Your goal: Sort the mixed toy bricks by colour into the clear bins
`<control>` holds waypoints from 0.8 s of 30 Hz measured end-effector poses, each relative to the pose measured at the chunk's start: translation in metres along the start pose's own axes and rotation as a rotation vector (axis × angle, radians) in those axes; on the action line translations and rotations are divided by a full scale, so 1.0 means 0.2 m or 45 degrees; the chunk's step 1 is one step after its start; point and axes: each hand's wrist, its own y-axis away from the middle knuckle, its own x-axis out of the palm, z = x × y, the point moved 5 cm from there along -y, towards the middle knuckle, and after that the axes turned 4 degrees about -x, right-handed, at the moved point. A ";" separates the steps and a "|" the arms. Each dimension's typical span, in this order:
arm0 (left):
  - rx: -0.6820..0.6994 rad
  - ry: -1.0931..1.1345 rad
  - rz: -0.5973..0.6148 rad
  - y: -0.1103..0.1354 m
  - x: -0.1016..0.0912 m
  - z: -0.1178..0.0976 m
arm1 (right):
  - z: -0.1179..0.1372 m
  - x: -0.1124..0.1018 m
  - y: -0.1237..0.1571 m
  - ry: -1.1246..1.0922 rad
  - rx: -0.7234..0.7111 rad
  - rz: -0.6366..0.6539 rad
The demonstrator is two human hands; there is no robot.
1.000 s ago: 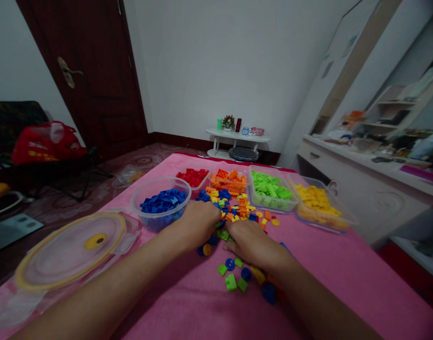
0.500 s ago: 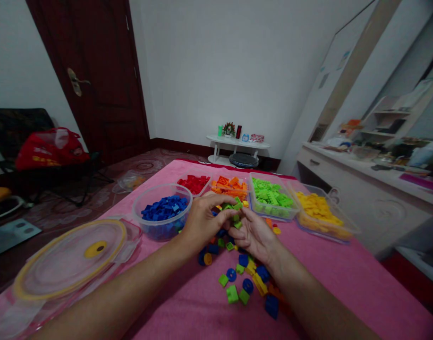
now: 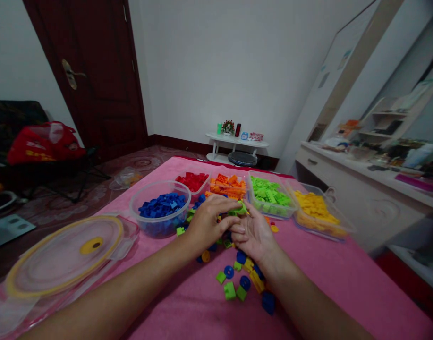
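At left, a dark red-brown wooden door [image 3: 85, 89] with a brass-coloured metal lever handle [image 3: 70, 74]; nearby, a bulging red plastic bag [image 3: 42, 145] on a dark folding chair [image 3: 16, 115], and a pale flat rectangular panel [image 3: 11, 230] on the floor. Against the white wall [image 3: 216, 61], a low white oval table [image 3: 233, 140] with a small green cylinder [image 3: 219, 128] and a red-flecked potted plant [image 3: 228, 126]. At right, a white drawered cabinet [image 3: 343, 177] with a flat magenta object [image 3: 418, 182] on top.

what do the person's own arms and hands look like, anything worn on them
The left hand and right hand are bare, with no gloves or rings showing. Both wrists lack any visible watch or bracelet. No sleeve covers the visible left forearm or right forearm.
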 end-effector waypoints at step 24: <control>0.474 -0.129 0.894 0.25 0.28 -0.25 | 0.57 -0.23 0.37 2.380 -0.119 -0.214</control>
